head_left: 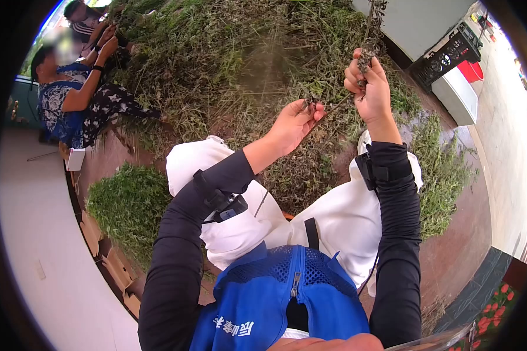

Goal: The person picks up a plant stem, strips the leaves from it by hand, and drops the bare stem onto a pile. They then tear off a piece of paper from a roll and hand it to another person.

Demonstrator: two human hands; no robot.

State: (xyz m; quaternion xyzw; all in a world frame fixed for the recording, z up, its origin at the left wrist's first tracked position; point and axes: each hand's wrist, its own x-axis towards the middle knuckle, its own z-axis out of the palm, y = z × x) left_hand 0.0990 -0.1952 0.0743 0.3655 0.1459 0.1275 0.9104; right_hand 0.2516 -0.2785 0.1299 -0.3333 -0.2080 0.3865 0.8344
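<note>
My right hand (370, 96) is closed around a dry, leafy plant stalk (375, 26), whose top points up toward the far edge of the view. Lower and to the left, my left hand (291, 127) pinches a small clump of dark withered leaves (311, 104) between thumb and fingers. A thin stem runs between the two hands. Beneath them spreads a large heap of cut plants (216, 70), part green, part brown and dry. Darker withered leaves (301, 178) lie between my knees.
A bundle of green stalks (129, 205) lies by my left leg, and more green stalks (442, 169) by my right. At the left sit a person in blue (70, 96) and another person (86, 23). A black crate (448, 58), white box (458, 96) and red bucket (471, 71) stand right.
</note>
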